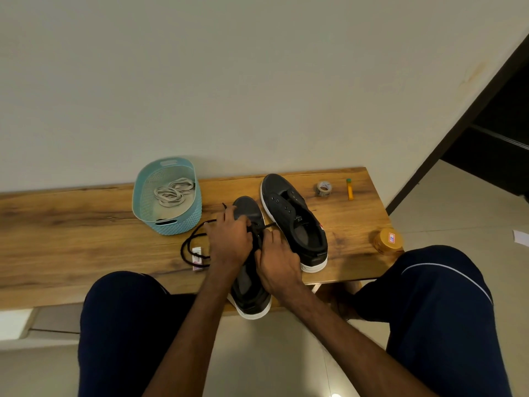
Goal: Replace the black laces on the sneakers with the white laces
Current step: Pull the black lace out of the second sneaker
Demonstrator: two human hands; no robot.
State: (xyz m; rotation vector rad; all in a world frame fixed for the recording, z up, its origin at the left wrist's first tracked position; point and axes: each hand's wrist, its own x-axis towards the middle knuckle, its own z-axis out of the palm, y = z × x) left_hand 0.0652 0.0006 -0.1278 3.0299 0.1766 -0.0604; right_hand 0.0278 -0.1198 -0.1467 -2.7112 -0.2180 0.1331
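Two black sneakers with white soles lie on a wooden bench [71,224]. The near sneaker [252,299] overhangs the bench's front edge; my left hand [229,239] and my right hand [276,262] both rest over its lacing area, fingers curled on the black lace [189,245]. That lace loops loosely off to the left over the bench. The far sneaker [294,222] shows bare eyelets with no lace. White laces [171,193] lie coiled in a light blue basket [169,224] at the back left.
A small white packet [198,258] lies under the black lace loop. A tape roll [324,189] and a yellow tube [350,189] sit at the back right. An amber jar [388,241] stands by the right edge. My knees flank the bench's front.
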